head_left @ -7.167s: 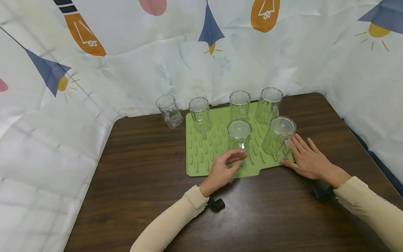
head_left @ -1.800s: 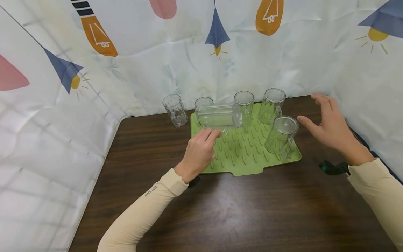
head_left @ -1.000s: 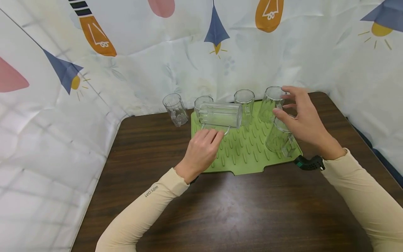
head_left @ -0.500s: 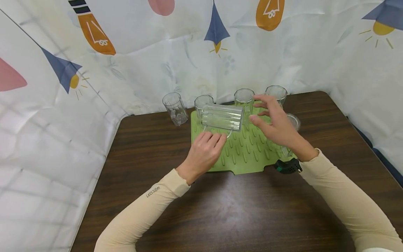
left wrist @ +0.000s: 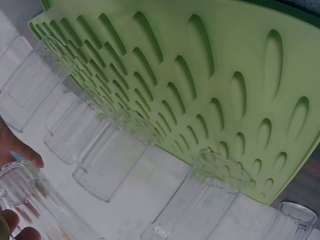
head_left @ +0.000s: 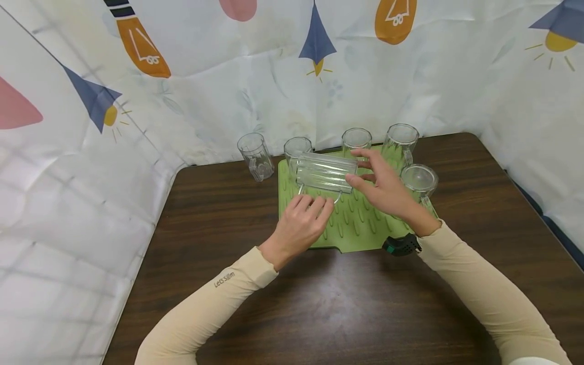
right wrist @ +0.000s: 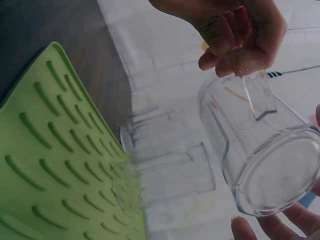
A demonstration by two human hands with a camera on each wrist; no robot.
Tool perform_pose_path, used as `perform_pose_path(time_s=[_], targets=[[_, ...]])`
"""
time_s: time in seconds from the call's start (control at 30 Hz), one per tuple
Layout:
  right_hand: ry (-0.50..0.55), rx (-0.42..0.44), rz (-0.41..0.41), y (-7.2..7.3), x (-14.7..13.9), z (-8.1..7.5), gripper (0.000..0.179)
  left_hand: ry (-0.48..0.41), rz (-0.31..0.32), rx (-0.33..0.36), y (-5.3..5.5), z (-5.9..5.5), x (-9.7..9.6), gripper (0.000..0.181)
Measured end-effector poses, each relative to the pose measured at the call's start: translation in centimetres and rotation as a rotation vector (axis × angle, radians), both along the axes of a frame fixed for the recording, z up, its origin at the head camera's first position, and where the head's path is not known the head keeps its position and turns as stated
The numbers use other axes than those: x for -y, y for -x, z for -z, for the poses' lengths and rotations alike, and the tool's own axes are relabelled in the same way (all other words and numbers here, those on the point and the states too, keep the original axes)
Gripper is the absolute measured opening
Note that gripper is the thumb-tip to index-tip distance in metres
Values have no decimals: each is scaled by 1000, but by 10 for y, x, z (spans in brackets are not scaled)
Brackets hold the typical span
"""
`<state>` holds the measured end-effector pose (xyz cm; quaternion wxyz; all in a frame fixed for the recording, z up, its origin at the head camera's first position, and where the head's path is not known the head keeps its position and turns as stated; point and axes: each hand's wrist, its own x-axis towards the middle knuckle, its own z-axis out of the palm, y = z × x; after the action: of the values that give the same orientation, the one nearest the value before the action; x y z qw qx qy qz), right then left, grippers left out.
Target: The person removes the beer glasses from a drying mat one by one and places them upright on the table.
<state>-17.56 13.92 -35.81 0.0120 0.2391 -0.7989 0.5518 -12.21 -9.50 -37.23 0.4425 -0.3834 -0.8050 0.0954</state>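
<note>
My left hand (head_left: 303,220) grips the handle of a clear glass mug (head_left: 326,172), held on its side above the green ridged mat (head_left: 356,230). The mug's base faces right. My right hand (head_left: 385,185) is at that base end, thumb and fingers spread and lightly bent around it. In the right wrist view, the left hand (right wrist: 242,35) curls round the handle, while right fingertips (right wrist: 300,220) show beside and below the mug base (right wrist: 282,172). The left wrist view catches part of the held mug (left wrist: 45,210) at its lower left corner.
Glass mugs stand along the mat's back: a left one (head_left: 292,144), a middle one (head_left: 357,137) and a right one (head_left: 403,139). An upside-down mug (head_left: 420,180) is at the mat's right. Another mug (head_left: 257,159) stands on the dark wooden table (head_left: 214,203), near the curtain (head_left: 201,111).
Earlier the left hand was by a mug standing on the mat; it now holds that mug sideways by the handle. My right hand has moved left from the table's right side to the mug's base.
</note>
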Motion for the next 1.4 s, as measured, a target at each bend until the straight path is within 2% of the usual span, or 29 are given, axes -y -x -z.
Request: perform_pose_path(time_s=[0.33,0.83,1.03,1.4], targets=[[75,72,-36,1,7,10,60,0,-8,-7,-1,3,1,17],[142,103,-65,1,12,15,73,13,-45,-6,-4,3,4,14],[153,101,-65,3,14,16,73,13,-46,-8,-4,4,5,14],[191,34,-86,5,15,19,69,33,-70,8,-4,3,6,14]])
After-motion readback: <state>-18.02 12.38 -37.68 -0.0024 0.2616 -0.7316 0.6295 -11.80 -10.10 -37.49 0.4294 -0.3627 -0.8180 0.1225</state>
